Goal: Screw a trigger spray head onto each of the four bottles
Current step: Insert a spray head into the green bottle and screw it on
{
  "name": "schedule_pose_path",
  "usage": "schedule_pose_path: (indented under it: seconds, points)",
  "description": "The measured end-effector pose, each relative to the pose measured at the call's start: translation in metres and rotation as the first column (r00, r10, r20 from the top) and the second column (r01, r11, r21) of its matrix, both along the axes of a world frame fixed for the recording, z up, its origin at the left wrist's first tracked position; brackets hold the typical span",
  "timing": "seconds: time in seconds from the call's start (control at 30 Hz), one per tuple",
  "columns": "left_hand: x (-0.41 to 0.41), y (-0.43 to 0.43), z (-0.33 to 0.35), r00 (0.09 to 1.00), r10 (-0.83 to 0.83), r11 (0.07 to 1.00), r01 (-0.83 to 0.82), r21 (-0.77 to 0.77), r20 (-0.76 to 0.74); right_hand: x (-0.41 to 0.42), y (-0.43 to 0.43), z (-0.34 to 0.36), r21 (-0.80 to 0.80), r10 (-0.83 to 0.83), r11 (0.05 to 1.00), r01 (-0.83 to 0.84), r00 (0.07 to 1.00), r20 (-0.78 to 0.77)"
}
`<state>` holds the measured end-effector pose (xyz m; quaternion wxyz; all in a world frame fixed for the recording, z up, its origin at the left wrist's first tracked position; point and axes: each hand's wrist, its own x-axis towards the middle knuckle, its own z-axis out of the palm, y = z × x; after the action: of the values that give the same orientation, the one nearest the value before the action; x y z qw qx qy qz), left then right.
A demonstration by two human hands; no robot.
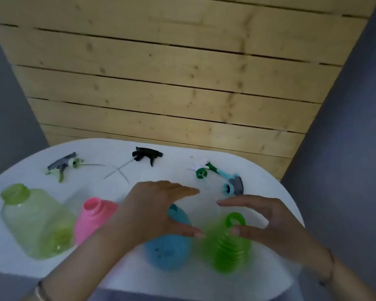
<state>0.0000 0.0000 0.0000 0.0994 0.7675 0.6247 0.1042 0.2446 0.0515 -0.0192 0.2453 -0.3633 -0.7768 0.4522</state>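
Head view shows both hands above a white table [117, 272], fingers extended and spread, neither gripping anything. The left hand [152, 205] hovers over the blue bottle [167, 250], covering its neck; its thumb points toward the ribbed green bottle [228, 246], which stands just below the right hand [269, 218]. The right thumb lies close to that bottle's open neck; whether it touches is unclear through the blur. To the left of the left hand stand the pink bottle [93, 218], partly hidden by the wrist, and farther left the pale green bottle [35, 220]. All visible necks are open.

Beyond the fingertips, four spray heads lie on the table. The black spray head [147, 155] is ahead of the left hand, the grey and pale green spray head [63, 166] far to its left. Ahead of the right hand lie the dark green and white spray head [202, 170] and, just beside it, the teal and grey spray head [232, 185].
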Motion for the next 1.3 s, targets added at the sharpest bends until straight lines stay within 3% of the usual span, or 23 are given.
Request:
schedule_pose_path:
  seconds: [0.2,0.5,0.57,0.67,0.77,0.83,0.93,1.03,1.1,1.2,1.3]
  points:
    - [-0.004,0.000,-0.018,0.996,0.008,0.970,-0.030,0.242,0.094,0.006,-0.002,-0.026,0.015,0.026,1.000,-0.025,0.991,-0.132]
    - [0.012,-0.021,-0.019,0.991,0.002,0.990,-0.021,0.137,0.137,-0.002,-0.025,-0.011,-0.048,-0.158,0.987,0.150,0.940,-0.302]
    - [0.018,-0.025,-0.011,0.973,-0.021,0.991,-0.011,0.133,0.231,-0.006,-0.027,0.011,-0.031,-0.144,0.989,0.142,0.923,-0.357]
    - [0.028,-0.024,0.012,0.877,-0.099,0.991,0.043,0.129,0.469,-0.016,-0.026,0.054,-0.009,-0.083,0.996,0.087,0.908,-0.411]
    - [0.031,-0.018,0.032,0.637,-0.169,0.986,0.104,0.133,0.752,-0.029,-0.022,0.087,-0.002,-0.028,1.000,0.030,0.891,-0.453]
    - [0.030,-0.014,0.047,0.527,-0.164,0.986,0.114,0.122,0.834,-0.038,-0.017,0.105,0.002,0.003,1.000,-0.002,0.884,-0.468]
    - [0.021,-0.002,0.061,0.490,-0.140,0.989,0.024,0.148,0.860,-0.050,-0.001,0.120,-0.042,0.025,0.998,-0.052,0.869,-0.495]
    - [-0.003,0.016,0.068,0.468,-0.008,0.975,-0.191,0.110,0.883,-0.056,0.030,0.108,-0.235,-0.114,0.971,-0.045,0.777,-0.619]
    - [-0.018,0.024,0.064,0.522,0.084,0.965,-0.256,0.062,0.849,-0.059,0.054,0.080,-0.323,-0.253,0.944,0.070,0.783,-0.568]
    - [-0.033,0.034,0.046,0.628,0.167,0.958,-0.285,0.025,0.760,-0.066,0.082,0.024,-0.430,-0.394,0.875,0.222,0.842,-0.368]
    - [-0.042,0.042,0.032,0.568,0.226,0.942,-0.333,-0.031,0.791,-0.070,0.098,-0.023,-0.550,-0.501,0.778,0.303,0.827,-0.253]
